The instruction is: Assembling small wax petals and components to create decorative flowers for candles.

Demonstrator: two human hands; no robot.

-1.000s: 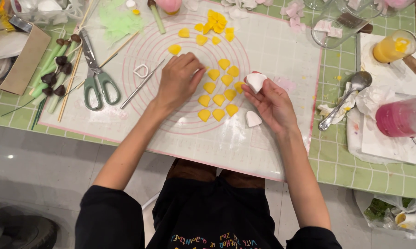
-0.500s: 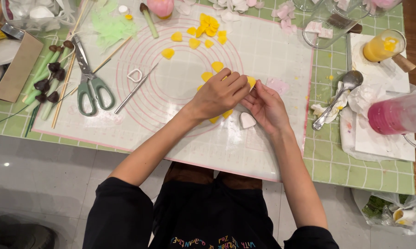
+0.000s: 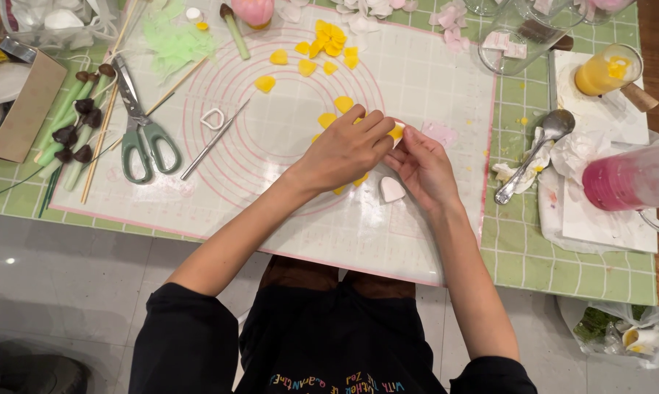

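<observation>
Near the counter's left edge lie green-handled scissors on the white mat, with a metal tool just beside them. At the mat's middle the left hand meets the right hand; both grips are pinched together on a small yellow petal. A white heart-shaped mold lies just below them. A spoon rests toward the right edge.

Mat: white, pink ring pattern. Tablecloth: green, white grid. Petals: yellow. Scissors: green handles. Bottle: pink. Heart mould: white. Cup: yellow liquid.
</observation>
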